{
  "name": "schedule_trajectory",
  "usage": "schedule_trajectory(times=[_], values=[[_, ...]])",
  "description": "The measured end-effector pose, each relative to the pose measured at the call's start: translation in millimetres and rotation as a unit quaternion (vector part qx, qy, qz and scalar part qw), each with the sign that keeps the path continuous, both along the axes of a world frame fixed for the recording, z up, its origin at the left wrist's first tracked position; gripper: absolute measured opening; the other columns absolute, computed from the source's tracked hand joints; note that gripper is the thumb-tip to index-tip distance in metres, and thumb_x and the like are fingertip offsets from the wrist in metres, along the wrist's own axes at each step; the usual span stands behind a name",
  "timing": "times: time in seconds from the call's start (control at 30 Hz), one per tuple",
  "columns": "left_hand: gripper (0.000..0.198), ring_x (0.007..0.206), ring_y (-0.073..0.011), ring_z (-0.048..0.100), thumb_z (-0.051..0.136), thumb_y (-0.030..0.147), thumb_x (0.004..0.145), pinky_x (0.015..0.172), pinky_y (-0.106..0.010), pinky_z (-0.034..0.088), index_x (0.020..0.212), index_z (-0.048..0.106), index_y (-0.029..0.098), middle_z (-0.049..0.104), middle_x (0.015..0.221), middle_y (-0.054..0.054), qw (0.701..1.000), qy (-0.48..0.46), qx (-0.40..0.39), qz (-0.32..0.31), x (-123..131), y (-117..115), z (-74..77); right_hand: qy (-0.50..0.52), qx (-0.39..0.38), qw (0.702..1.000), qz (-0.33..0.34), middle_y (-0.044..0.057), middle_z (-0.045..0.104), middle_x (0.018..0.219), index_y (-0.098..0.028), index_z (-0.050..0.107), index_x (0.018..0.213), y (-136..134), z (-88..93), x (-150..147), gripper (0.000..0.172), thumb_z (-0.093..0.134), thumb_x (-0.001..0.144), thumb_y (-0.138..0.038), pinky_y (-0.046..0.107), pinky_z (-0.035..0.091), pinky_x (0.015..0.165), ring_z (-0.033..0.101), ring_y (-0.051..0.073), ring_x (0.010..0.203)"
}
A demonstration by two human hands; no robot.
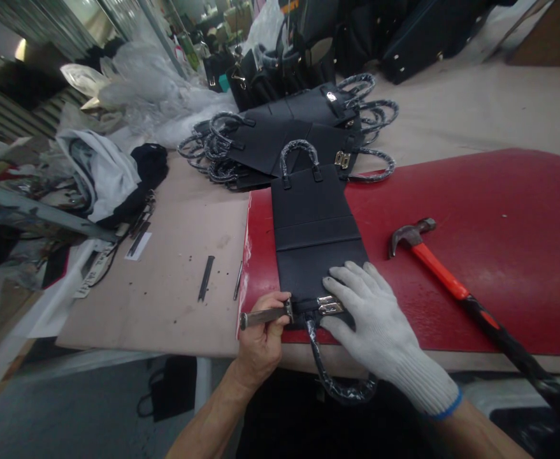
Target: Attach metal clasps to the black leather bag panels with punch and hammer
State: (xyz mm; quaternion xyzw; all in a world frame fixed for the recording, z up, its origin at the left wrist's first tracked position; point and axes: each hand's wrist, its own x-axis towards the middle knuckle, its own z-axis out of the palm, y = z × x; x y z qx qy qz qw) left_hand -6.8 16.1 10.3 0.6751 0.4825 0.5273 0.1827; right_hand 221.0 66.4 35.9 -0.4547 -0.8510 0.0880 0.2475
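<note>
A black leather bag piece [315, 201] lies flat on a red mat [475, 210], with plastic-wrapped handles at its far and near ends. My bare left hand [259, 344] grips a short metal punch [266, 317], its wide end against the piece's near left edge. Spread over the near right part is my right hand [380, 319] in a white knit glove, fingers apart and pressing down beside a shiny metal clasp [329, 306]. The near handle [320, 363] hangs over the table edge. A claw hammer [439, 271] with an orange and black grip rests to the right.
Behind the mat is a stack of similar black bag pieces [280, 118] with wrapped handles. A dark metal strip tool [206, 278] and a thin pen-like rod [237, 280] lie on the left tabletop. Clear plastic wrapping [155, 95] and a grey-white cloth [105, 172] are heaped farther left.
</note>
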Motion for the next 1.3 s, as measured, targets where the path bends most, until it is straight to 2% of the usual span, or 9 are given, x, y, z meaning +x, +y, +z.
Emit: schedule_trajectory(times=[0.47,0.53,0.6,0.67,0.73,0.8,0.9,1.07,1.3], values=[[0.014,0.105,-0.0211,0.071,0.056,0.015,0.098,0.093,-0.037,0.059,0.11,0.058,0.021,0.071,0.111,-0.01,0.998,0.059,0.027,-0.025,1,12,2.7,0.049,0.019,0.999,0.004,0.013,0.065,0.138,-0.016,0.067,0.127,0,-7.1,1,0.043,0.07,0.087,-0.033,0.062,0.033,0.121,0.053,0.036,0.135],[0.013,0.104,-0.021,0.071,0.056,0.015,0.097,0.092,-0.036,0.059,0.108,0.058,0.02,0.071,0.11,-0.01,0.997,0.063,0.02,-0.03,2,14,3.3,0.093,0.031,0.995,-0.021,0.014,0.066,0.135,-0.016,0.066,0.128,-1,-5.9,6,0.04,0.064,0.092,-0.033,0.057,0.04,0.117,0.057,0.032,0.13],[0.013,0.104,-0.0209,0.071,0.056,0.014,0.096,0.092,-0.036,0.059,0.107,0.058,0.02,0.071,0.11,-0.011,0.997,0.061,0.01,-0.035,2,15,3.3,0.111,0.054,0.989,-0.077,0.014,0.067,0.133,-0.015,0.066,0.128,-2,-0.5,20,0.039,0.059,0.095,-0.035,0.052,0.047,0.111,0.061,0.031,0.126],[0.014,0.105,-0.021,0.071,0.055,0.014,0.095,0.091,-0.036,0.059,0.107,0.058,0.019,0.071,0.11,-0.011,0.998,0.055,0.006,-0.04,2,15,2.5,0.06,0.071,0.982,-0.162,0.017,0.067,0.132,-0.014,0.066,0.128,-2,8.6,43,0.042,0.058,0.095,-0.039,0.052,0.051,0.105,0.062,0.035,0.122],[0.015,0.105,-0.021,0.072,0.054,0.014,0.094,0.09,-0.036,0.06,0.108,0.058,0.019,0.071,0.111,-0.011,0.998,0.051,0.009,-0.044,3,15,1.3,-0.05,0.042,0.966,-0.248,0.021,0.065,0.131,-0.011,0.064,0.131,-3,19.1,72,0.049,0.055,0.094,-0.042,0.057,0.053,0.094,0.063,0.041,0.115],[0.015,0.105,-0.0209,0.072,0.054,0.014,0.094,0.089,-0.036,0.06,0.108,0.058,0.019,0.072,0.111,-0.011,0.998,0.05,0.013,-0.044,2,15,-0.1,-0.163,-0.036,0.937,-0.306,0.024,0.064,0.128,-0.008,0.061,0.134,-5,27.7,98,0.053,0.05,0.096,-0.044,0.056,0.054,0.083,0.064,0.044,0.106],[0.014,0.103,-0.0207,0.073,0.055,0.015,0.095,0.089,-0.036,0.061,0.107,0.059,0.019,0.073,0.109,-0.01,0.998,0.049,0.023,-0.038,2,15,-2.0,-0.249,-0.129,0.903,-0.325,0.024,0.065,0.118,-0.009,0.059,0.135,-11,33.8,119,0.05,0.04,0.1,-0.041,0.049,0.053,0.076,0.066,0.04,0.098],[0.013,0.103,-0.0199,0.073,0.054,0.016,0.095,0.089,-0.035,0.061,0.107,0.06,0.019,0.073,0.11,-0.01,0.997,0.057,0.046,-0.036,2,14,-4.8,-0.288,-0.17,0.883,-0.328,0.02,0.065,0.106,-0.013,0.06,0.127,-18,39.8,109,0.041,0.035,0.102,-0.035,0.043,0.052,0.07,0.069,0.035,0.091],[0.017,0.102,-0.0197,0.074,0.054,0.013,0.093,0.09,-0.034,0.061,0.108,0.061,0.02,0.074,0.108,-0.009,0.997,0.054,0.046,-0.032,2,16,-6.9,-0.254,-0.213,0.886,-0.325,0.024,0.065,0.107,-0.007,0.057,0.127,-12,50.8,102,0.041,0.034,0.099,-0.029,0.048,0.053,0.074,0.071,0.041,0.095]])
